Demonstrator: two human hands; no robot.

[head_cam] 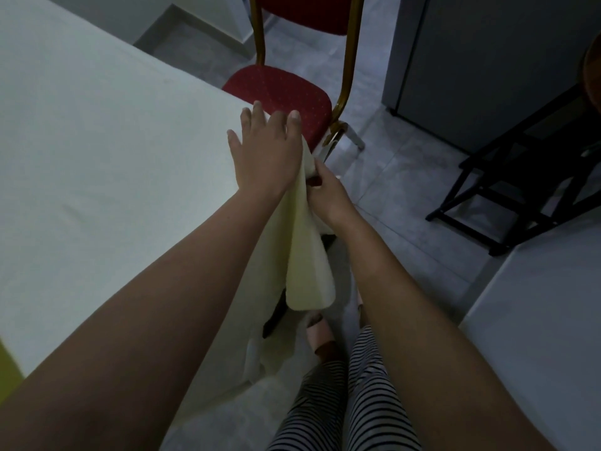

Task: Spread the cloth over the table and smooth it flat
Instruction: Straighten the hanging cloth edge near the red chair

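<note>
1. Across the left of the view: table (224, 362), covered by a pale cloth (97, 141) lying mostly flat, with faint creases.
2. Beyond the corner: red chair (279, 92), gold frame, seat partly under the cloth's edge.
3. Left hand (265, 151): palm down on the table corner, fingers spread on the cloth.
4. Right hand (328, 193): just below the corner, fingers pinching the hanging yellowish fold.
</note>
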